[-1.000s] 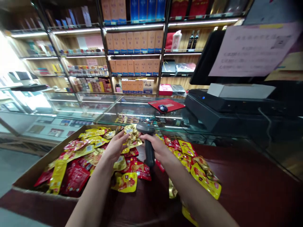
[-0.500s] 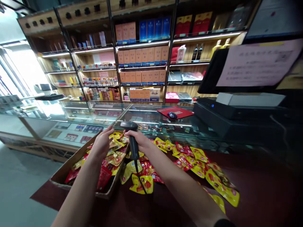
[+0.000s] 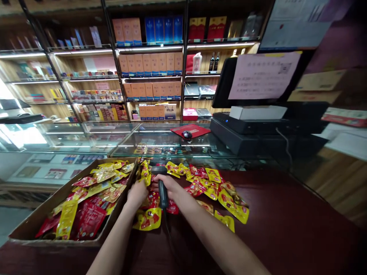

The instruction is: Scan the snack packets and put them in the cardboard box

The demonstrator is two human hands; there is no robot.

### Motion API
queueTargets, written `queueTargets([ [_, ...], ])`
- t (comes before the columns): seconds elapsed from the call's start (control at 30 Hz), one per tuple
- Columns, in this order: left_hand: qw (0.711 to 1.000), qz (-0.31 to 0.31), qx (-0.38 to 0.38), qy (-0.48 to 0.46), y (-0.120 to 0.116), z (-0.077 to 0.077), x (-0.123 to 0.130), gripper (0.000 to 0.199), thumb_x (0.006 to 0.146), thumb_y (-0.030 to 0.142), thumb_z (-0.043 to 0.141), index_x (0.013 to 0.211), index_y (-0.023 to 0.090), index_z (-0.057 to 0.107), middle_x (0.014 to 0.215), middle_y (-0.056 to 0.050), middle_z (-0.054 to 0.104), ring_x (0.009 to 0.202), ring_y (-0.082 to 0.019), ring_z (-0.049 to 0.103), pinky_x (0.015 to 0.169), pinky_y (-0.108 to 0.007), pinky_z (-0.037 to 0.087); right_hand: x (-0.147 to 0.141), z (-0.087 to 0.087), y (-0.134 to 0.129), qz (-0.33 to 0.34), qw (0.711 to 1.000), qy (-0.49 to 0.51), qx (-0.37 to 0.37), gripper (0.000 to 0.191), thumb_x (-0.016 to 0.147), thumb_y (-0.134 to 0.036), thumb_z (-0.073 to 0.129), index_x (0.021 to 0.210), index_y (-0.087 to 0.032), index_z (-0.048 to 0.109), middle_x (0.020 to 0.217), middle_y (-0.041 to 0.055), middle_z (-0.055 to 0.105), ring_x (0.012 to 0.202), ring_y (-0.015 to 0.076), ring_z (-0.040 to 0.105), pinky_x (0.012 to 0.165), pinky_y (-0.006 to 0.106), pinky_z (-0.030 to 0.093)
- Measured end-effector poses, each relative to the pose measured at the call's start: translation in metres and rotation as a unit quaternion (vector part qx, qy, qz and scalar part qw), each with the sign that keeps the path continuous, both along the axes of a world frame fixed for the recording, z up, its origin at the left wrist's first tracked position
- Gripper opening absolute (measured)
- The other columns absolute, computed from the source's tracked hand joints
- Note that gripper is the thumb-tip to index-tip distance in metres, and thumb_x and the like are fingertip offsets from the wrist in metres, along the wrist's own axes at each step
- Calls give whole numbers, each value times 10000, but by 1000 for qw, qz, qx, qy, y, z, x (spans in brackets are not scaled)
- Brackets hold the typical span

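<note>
My right hand [image 3: 169, 185] is wrapped round the handle of a black barcode scanner [image 3: 163, 194], whose cable trails down over the dark red counter. The scanner's head tilts toward my left hand [image 3: 137, 194], which is closed on a small yellow snack packet [image 3: 145, 173] raised at its fingertips. To the left of that hand, an open cardboard box [image 3: 28, 231] holds many red and yellow snack packets. More packets lie loose under and around both hands, among them a yellow one [image 3: 149, 219] just below my left hand.
Loose yellow and red packets [image 3: 233, 206] spread to the right on the counter [image 3: 272, 229]. Behind runs a glass display case [image 3: 123, 141] with a mouse [image 3: 187, 134] on a red mat. A monitor [image 3: 223, 84] stands at the right, and stocked shelves line the back.
My view has swung to the right. My left hand has come down from beside the scanner to the packets right of the box and now grips one. The scanner stays in my right hand.
</note>
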State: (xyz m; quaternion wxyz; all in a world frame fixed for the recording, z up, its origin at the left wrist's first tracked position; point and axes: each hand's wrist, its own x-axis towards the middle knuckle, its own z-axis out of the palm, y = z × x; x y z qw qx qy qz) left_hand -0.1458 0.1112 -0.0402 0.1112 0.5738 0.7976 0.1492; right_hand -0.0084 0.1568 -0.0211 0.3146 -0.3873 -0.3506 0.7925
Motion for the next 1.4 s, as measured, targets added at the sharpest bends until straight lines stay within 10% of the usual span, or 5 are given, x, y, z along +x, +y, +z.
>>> queueTargets([
  [0.6,990,-128,25,-58,43,-3,106,440,780,424,599,1162,212,648,1015,-153,708,950,-282,655,774,-316,433,128,-11,31,-107,989,-74,73,169,623,-125,644,789,-133,613,643,-2,590,523,123,568,491,299,563],
  [0.83,953,-146,35,-263,66,-18,89,437,620,443,748,972,194,682,846,-63,724,794,-229,676,706,-274,467,128,-13,36,-104,985,-74,118,221,629,-162,658,850,-169,646,773,22,652,672,162,618,591,324,564],
  [1.0,836,-154,-29,-526,81,-26,69,525,495,401,839,914,150,649,785,-67,726,730,-232,688,678,-315,523,118,-3,33,-63,978,-71,184,206,640,-213,653,842,-178,674,817,22,693,803,196,639,743,339,534],
  [1.17,816,-114,-32,-566,91,-19,52,485,507,394,842,878,150,647,734,-53,716,644,-199,681,573,-276,519,113,15,23,-73,960,-102,250,248,654,-229,657,893,-174,693,826,9,705,917,213,623,828,326,484],
  [1.4,786,-8,107,-609,93,6,48,419,555,415,820,809,157,607,735,-20,711,553,-116,636,486,-193,477,94,26,-4,-105,962,-136,215,230,669,-281,647,853,-144,642,693,22,666,598,144,584,587,277,483],
])
